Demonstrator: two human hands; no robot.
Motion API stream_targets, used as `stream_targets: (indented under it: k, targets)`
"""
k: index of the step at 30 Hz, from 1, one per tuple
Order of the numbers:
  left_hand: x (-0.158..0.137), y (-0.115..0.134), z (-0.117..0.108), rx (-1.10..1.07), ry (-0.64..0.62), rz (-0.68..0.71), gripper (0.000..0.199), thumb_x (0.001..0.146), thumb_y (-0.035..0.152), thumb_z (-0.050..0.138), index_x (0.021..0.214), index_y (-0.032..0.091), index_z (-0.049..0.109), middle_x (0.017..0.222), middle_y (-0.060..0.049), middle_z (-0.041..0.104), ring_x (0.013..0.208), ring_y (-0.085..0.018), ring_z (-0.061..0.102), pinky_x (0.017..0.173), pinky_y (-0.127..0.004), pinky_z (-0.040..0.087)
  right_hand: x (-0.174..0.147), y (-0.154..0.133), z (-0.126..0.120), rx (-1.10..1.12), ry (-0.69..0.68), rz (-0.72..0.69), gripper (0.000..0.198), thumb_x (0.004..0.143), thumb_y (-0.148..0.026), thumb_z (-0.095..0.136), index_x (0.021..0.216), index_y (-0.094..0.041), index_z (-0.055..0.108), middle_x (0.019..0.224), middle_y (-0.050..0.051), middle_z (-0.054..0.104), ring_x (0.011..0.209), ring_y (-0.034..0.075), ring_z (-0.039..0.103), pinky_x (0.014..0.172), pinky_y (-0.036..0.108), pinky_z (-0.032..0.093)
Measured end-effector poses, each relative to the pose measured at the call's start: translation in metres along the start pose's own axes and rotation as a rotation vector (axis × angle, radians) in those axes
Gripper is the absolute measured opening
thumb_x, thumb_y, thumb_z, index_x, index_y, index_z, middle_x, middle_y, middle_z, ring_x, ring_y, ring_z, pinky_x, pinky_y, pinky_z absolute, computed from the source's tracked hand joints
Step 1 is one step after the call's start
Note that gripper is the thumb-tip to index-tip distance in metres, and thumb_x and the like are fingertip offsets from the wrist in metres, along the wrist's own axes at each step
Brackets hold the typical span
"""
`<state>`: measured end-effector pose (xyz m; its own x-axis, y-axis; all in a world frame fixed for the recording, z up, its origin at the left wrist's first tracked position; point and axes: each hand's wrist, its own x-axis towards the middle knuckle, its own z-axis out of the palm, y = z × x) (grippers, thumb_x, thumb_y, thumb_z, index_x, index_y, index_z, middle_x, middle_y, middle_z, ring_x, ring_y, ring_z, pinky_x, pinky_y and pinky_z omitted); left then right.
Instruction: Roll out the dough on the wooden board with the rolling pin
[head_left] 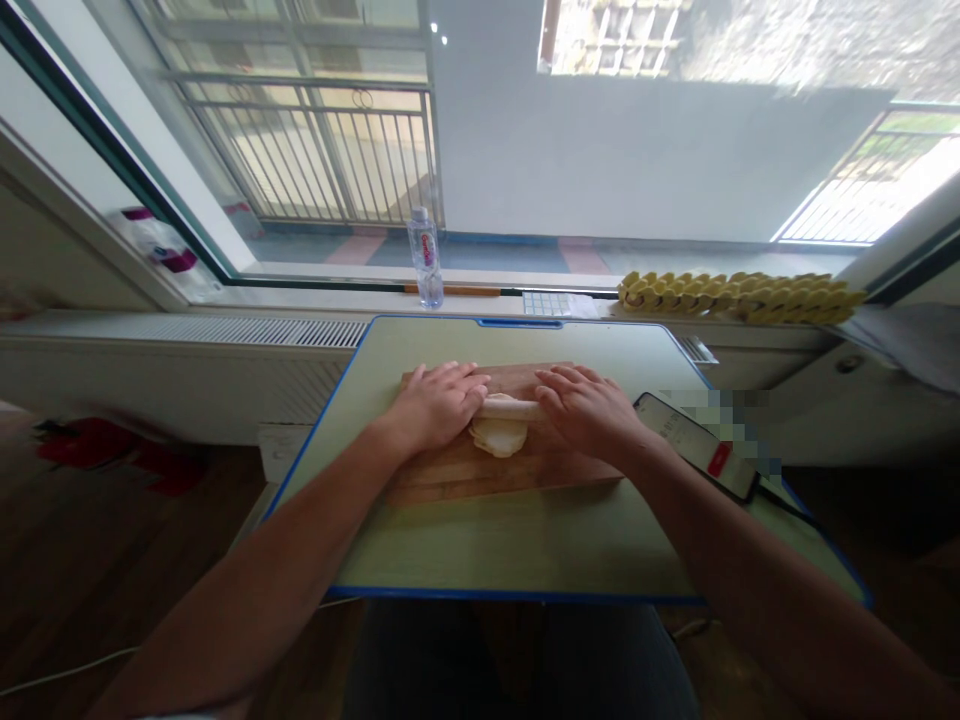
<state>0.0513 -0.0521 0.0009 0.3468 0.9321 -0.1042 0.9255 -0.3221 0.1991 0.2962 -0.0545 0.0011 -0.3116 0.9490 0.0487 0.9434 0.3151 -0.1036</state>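
A pale wooden rolling pin (pixel 511 408) lies crosswise over a thin, off-white piece of dough (pixel 499 438). My left hand (pixel 441 402) holds the pin's left end and covers it, with the fingers reaching over the far side. At the other end my right hand (pixel 585 408) holds the pin in the same way, palm down. The dough shows mostly on the near side of the pin, its edge uneven. Under all this is a brown wooden cutting board (pixel 442 484), lying flat on a pale green table with a blue edge (pixel 480 555).
A phone (pixel 697 448) with a cable lies on the table beside my right forearm. On the windowsill stand a clear plastic bottle (pixel 425 258) and yellow egg cartons (pixel 739 296). A radiator (pixel 187 370) runs below the sill at left.
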Motion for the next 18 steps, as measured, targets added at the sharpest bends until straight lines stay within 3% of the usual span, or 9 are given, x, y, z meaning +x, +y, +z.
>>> stream_targets:
  k: [5, 11, 15, 18]
  targets:
    - [-0.020, 0.013, 0.002, 0.072, 0.068, -0.013, 0.061, 0.109, 0.047, 0.017, 0.159, 0.030, 0.048, 0.171, -0.001, 0.039, 0.159, -0.027, 0.033, 0.129, -0.063, 0.019, -0.026, -0.010, 0.001, -0.043, 0.030, 0.002, 0.053, 0.112, -0.046, 0.022, 0.138, -0.030, 0.066, 0.152, 0.004, 0.062, 0.137, 0.028, 0.053, 0.108, 0.048, 0.044]
    - [-0.040, 0.021, 0.007, 0.075, 0.132, 0.001, 0.062, 0.109, 0.044, 0.017, 0.159, 0.024, 0.047, 0.169, -0.003, 0.041, 0.159, -0.027, 0.032, 0.129, -0.061, 0.023, -0.059, -0.021, 0.012, -0.032, 0.162, 0.031, 0.059, 0.113, -0.051, 0.022, 0.150, -0.023, 0.057, 0.153, 0.006, 0.062, 0.144, 0.031, 0.046, 0.115, 0.050, 0.037]
    - [-0.025, 0.019, 0.000, 0.097, 0.108, -0.006, 0.058, 0.108, 0.042, 0.020, 0.154, 0.029, 0.054, 0.169, -0.001, 0.042, 0.159, -0.029, 0.032, 0.128, -0.066, 0.020, -0.044, -0.014, 0.011, -0.027, 0.149, 0.011, 0.054, 0.112, -0.053, 0.024, 0.138, -0.029, 0.066, 0.148, 0.006, 0.065, 0.137, 0.030, 0.052, 0.110, 0.050, 0.041]
    - [-0.005, 0.016, -0.008, 0.077, 0.064, -0.020, 0.057, 0.106, 0.042, 0.028, 0.159, 0.032, 0.048, 0.170, 0.000, 0.040, 0.159, -0.029, 0.032, 0.128, -0.069, 0.017, -0.022, -0.003, 0.007, -0.026, 0.066, -0.087, 0.050, 0.113, -0.050, 0.026, 0.137, -0.034, 0.067, 0.148, 0.004, 0.064, 0.136, 0.029, 0.053, 0.107, 0.048, 0.044]
